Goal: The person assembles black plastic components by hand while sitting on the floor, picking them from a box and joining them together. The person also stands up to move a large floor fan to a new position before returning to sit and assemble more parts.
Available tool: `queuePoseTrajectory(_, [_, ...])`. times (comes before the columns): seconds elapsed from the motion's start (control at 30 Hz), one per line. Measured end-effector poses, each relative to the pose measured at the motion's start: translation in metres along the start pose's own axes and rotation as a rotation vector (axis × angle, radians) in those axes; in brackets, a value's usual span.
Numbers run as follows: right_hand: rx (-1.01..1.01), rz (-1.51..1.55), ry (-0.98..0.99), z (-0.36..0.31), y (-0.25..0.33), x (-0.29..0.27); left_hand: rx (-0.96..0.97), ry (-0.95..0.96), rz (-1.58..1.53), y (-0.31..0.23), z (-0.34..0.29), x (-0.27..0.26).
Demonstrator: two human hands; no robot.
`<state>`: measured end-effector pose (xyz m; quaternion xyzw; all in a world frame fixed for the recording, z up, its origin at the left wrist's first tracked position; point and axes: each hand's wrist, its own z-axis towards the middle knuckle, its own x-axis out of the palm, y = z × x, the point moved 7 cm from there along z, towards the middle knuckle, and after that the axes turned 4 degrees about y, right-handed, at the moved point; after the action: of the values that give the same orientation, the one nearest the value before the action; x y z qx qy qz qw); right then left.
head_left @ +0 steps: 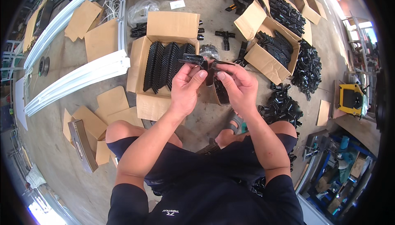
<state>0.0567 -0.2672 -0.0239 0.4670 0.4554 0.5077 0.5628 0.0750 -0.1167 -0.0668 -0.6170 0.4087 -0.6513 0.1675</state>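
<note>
My left hand [187, 86] pinches a glossy black fitting [192, 59] between thumb and fingers, above the open carton in front of me. Close beside it, my right hand [239, 88] grips a black piece [222, 63] with thumb and forefinger. Black parts meet or nearly meet between the hands; whether they are one T-shaped fitting or two cannot be told. Beneath my left hand, the cardboard carton [135, 66] holds neat rows of black fittings [158, 66]. Under the right hand a small container [221, 93] of dark pieces is partly hidden.
A second open carton [269, 71] with stacked black fittings stands at the right, beside loose heaps [307, 66]. A T-shaped fitting [225, 38] lies ahead on the floor. White metal profiles [82, 81] and cardboard sheets [111, 101] are at the left; a yellow-framed item [349, 98] is far right.
</note>
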Motion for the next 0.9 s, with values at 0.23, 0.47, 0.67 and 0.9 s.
queuePoseTrajectory(0.23, [0.035, 0.261, -0.008, -0.008, -0.013, 0.000, 0.016, 0.071, 0.092, -0.001, 0.003, 0.003])
queuePoseTrajectory(0.47, [0.052, 0.373, 0.088, 0.003, -0.008, -0.003, -0.047, 0.143, 0.249, -0.014, 0.005, 0.007])
queuePoseTrajectory(0.67, [0.197, 0.021, 0.183, 0.009, -0.005, -0.009, -0.041, 0.165, 0.389, -0.014, 0.003, 0.014])
queuePoseTrajectory(0.9, [0.163, -0.240, 0.265, 0.008, -0.013, -0.006, -0.060, 0.188, 0.621, -0.012, 0.000, 0.015])
